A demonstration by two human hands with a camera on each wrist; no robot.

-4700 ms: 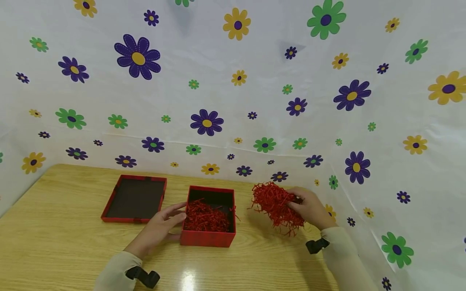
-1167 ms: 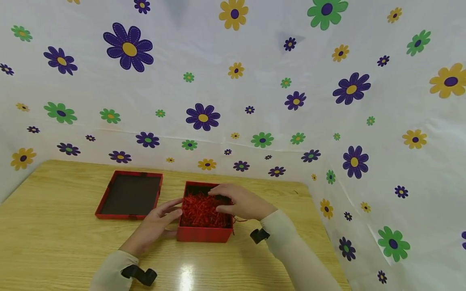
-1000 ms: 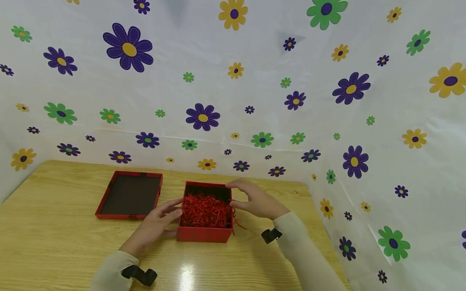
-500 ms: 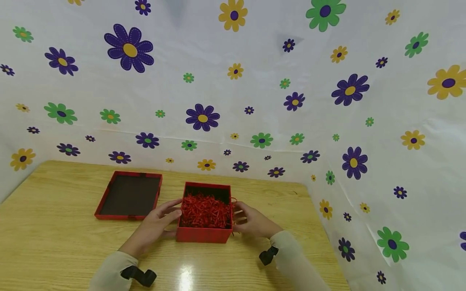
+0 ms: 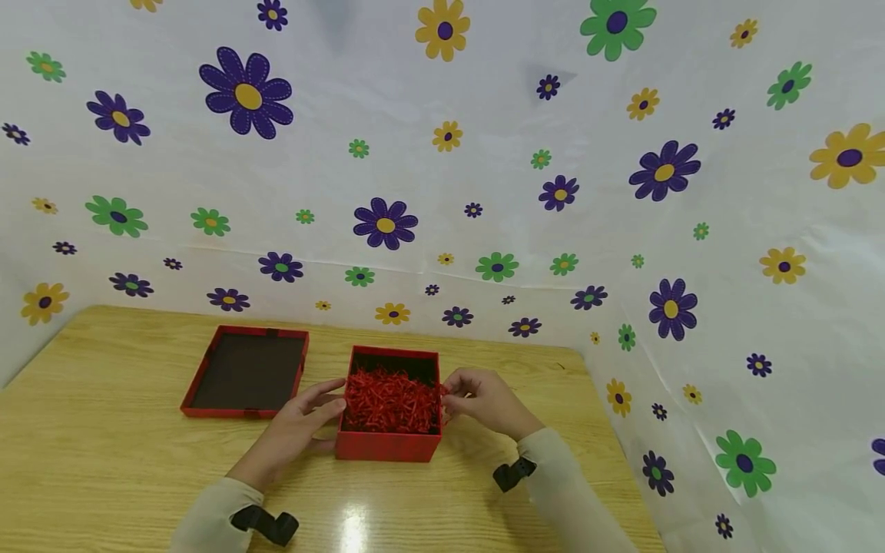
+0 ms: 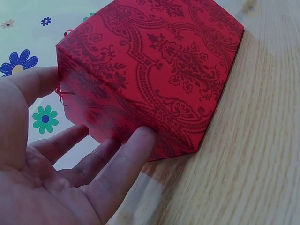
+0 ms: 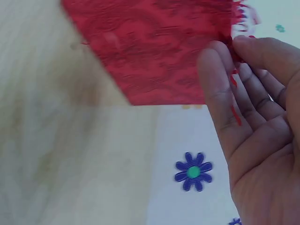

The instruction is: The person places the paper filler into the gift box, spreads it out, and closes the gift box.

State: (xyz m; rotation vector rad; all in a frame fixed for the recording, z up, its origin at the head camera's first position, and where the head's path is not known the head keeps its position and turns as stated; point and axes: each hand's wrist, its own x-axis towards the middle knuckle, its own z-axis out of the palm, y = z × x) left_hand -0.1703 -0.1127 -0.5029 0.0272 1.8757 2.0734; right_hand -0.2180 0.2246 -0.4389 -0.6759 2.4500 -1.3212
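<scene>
A red patterned box [image 5: 387, 447] with a dark inside stands on the table, partly filled with red shredded paper [image 5: 390, 401]. Against its left wall rests my left hand [image 5: 293, 426], fingers spread and loosely bent; in the left wrist view the fingertips [image 6: 143, 136] touch the patterned side. My right hand [image 5: 487, 401] is at the right rim, where its thumb and forefinger pinch a few strands of shredded paper [image 5: 445, 392]. Red strands also show between those fingers in the right wrist view, beside the box's side wall [image 7: 154, 56].
The box's lid [image 5: 250, 370], red-edged and dark inside, lies inner side up to the left on the wooden table [image 5: 124, 461]. A small dark strand [image 5: 561, 366] lies at the back right. A white flowered sheet [image 5: 484, 100] hangs behind and along the right.
My right hand brought a clump of shredded paper from the right into the box, let it go, then moved down the right wall and took hold of stray strands. The left hand stayed there.
</scene>
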